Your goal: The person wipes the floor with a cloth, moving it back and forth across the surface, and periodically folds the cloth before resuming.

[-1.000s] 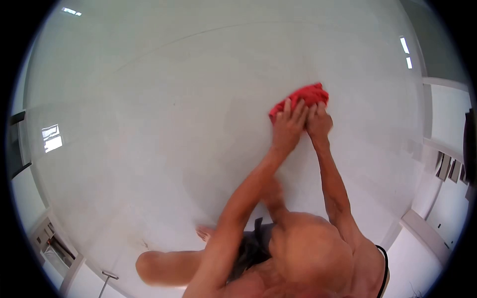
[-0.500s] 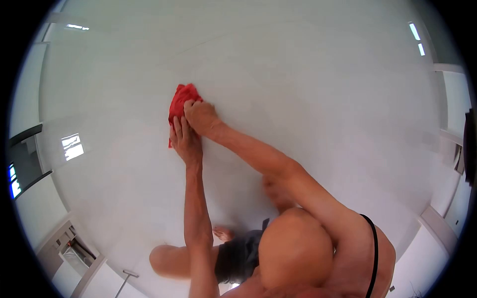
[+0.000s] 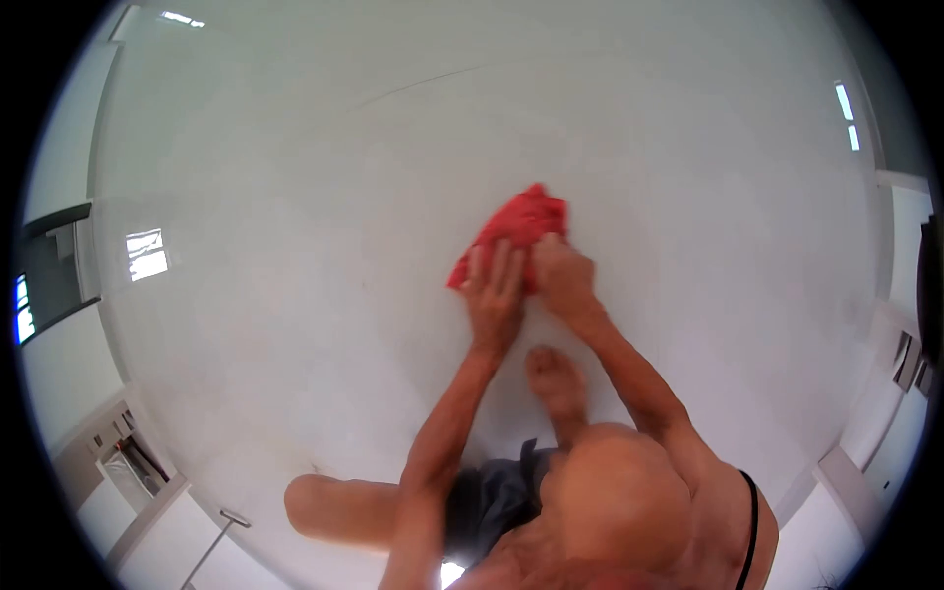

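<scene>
Head view: a person is crouching over a glossy white tiled floor [image 3: 295, 246], with both arms reaching forward to a crumpled red cloth [image 3: 516, 226] that is lying on the floor near the middle of the frame. The left hand [image 3: 495, 293] is pressing flat on the cloth's near left edge, its fingers [image 3: 492, 264] lying straight and close together, spread over the fabric rather than clasping it. The right hand [image 3: 562, 278] is touching the left and bearing down on the cloth's near right edge; its fingers are bending over the fabric, though whether they are clenching it cannot be told. A bare foot [image 3: 556, 382] is resting on the floor just behind the hands, in front of a bent knee [image 3: 615, 497] and dark grey shorts [image 3: 492, 500].
</scene>
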The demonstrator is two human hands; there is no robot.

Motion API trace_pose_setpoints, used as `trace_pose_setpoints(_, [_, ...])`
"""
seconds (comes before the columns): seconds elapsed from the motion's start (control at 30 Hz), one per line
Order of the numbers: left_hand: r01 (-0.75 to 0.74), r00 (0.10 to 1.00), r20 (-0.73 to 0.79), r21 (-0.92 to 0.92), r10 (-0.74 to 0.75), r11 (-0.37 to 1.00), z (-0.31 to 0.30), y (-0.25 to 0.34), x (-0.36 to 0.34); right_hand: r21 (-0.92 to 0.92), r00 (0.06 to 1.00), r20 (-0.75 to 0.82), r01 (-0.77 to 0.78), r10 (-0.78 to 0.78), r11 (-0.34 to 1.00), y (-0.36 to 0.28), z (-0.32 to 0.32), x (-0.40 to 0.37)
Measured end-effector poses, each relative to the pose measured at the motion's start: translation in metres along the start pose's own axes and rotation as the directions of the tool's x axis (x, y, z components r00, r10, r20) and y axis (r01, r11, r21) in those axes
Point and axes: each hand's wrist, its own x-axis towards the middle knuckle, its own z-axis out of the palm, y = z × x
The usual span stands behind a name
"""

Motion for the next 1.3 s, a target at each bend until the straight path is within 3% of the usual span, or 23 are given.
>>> trace_pose_setpoints(0.1, [-0.063, 0.998, -0.025, -0.112, 0.06, 0.992, 0.038, 0.048, 0.035, 0.164, 0.925, -0.19, -0.3, 0.329, 0.94, 0.059, -0.009, -0.004])
trace_pose_setpoints(0.2, [-0.034, 0.995, -0.098, -0.204, 0.014, 0.978, 0.059, 0.074, 0.085, 0.104, 0.911, -0.292, -0.272, 0.29, 0.957, 0.104, -0.014, 0.042])
trace_pose_setpoints(0.23, [-0.031, 0.991, -0.134, -0.201, 0.004, 0.979, 0.062, 0.076, 0.105, 0.04, 0.918, -0.256, -0.304, 0.304, 0.952, 0.114, -0.024, 0.066])
trace_pose_setpoints(0.27, [-0.036, 0.99, -0.143, -0.198, 0.007, 0.98, 0.066, 0.072, 0.128, -0.016, 0.932, -0.315, -0.196, 0.181, 0.98, 0.123, -0.023, 0.089])
trace_pose_setpoints(0.3, [-0.042, 0.987, -0.16, -0.189, 0.012, 0.981, 0.068, 0.06, 0.146, -0.058, 0.946, -0.265, -0.21, 0.188, 0.976, 0.123, -0.036, 0.121])
trace_pose_setpoints(0.4, [0.021, 0.969, -0.246, -0.07, -0.038, 0.997, 0.064, 0.009, 0.144, 0.021, 0.942, -0.333, -0.032, 0.037, 0.999, 0.066, -0.032, 0.152])
trace_pose_setpoints(0.53, [0.185, 0.952, -0.256, 0.051, -0.167, 0.981, 0.028, -0.045, 0.102, -0.044, 0.972, -0.215, 0.088, -0.095, 0.995, -0.023, -0.01, 0.163])
trace_pose_setpoints(0.63, [0.186, 0.97, -0.181, 0.133, -0.161, 0.973, -0.004, -0.079, 0.052, -0.087, 0.961, -0.156, 0.215, -0.227, 0.973, -0.079, 0.005, 0.14])
trace_pose_setpoints(0.8, [0.045, 0.965, 0.238, 0.259, -0.109, 0.965, -0.07, -0.11, -0.038, 0.001, 0.906, -0.091, 0.416, -0.414, 0.909, -0.123, 0.047, 0.074])
trace_pose_setpoints(0.87, [0.029, 0.898, 0.423, 0.225, -0.124, 0.974, -0.104, -0.123, -0.047, 0.039, 0.875, -0.054, 0.483, -0.481, 0.875, -0.136, 0.061, 0.057])
trace_pose_setpoints(0.93, [0.132, 0.779, 0.6, 0.127, -0.182, 0.983, -0.153, -0.118, -0.034, 0.012, 0.893, 0.039, 0.448, -0.448, 0.894, -0.135, 0.066, 0.063])
trace_pose_setpoints(1.0, [-0.053, 0.414, 0.894, 0.212, -0.172, 0.976, -0.206, -0.131, -0.008, -0.134, 0.864, 0.095, 0.503, -0.494, 0.854, -0.142, 0.063, 0.062])
trace_pose_setpoints(1.03, [0.123, 0.274, 0.886, 0.355, -0.375, 0.927, -0.239, -0.113, 0.018, -0.263, 0.827, 0.122, 0.56, -0.549, 0.785, -0.142, 0.06, 0.066])
trace_pose_setpoints(1.07, [0.048, 0.301, 0.878, 0.376, -0.373, 0.925, -0.262, -0.112, 0.025, -0.387, 0.785, 0.162, 0.608, -0.597, 0.693, -0.14, 0.058, 0.067])
trace_pose_setpoints(1.1, [0.156, 0.433, 0.814, 0.357, -0.388, 0.921, -0.282, -0.114, 0.025, -0.365, 0.74, 0.026, 0.633, -0.673, 0.682, -0.132, 0.058, 0.069])
trace_pose_setpoints(1.17, [0.3, 0.688, 0.62, 0.229, -0.377, 0.926, -0.288, -0.116, 0.007, -0.177, 0.766, 0.002, 0.633, -0.642, 0.754, -0.118, 0.07, 0.072])
trace_pose_setpoints(1.23, [0.293, 0.893, 0.342, 0.049, -0.292, 0.955, -0.278, -0.127, -0.009, 0.044, 0.837, 0.084, 0.539, -0.541, 0.841, -0.124, 0.068, 0.079])
trace_pose_setpoints(1.27, [0.298, 0.911, 0.295, 0.009, -0.287, 0.954, -0.259, -0.129, -0.014, 0.156, 0.866, 0.196, 0.435, -0.46, 0.886, -0.13, 0.047, 0.077])
trace_pose_setpoints(1.3, [0.134, 0.986, 0.111, -0.066, -0.126, 0.989, -0.231, -0.132, -0.021, 0.249, 0.873, 0.309, 0.31, -0.379, 0.917, -0.133, 0.025, 0.08])
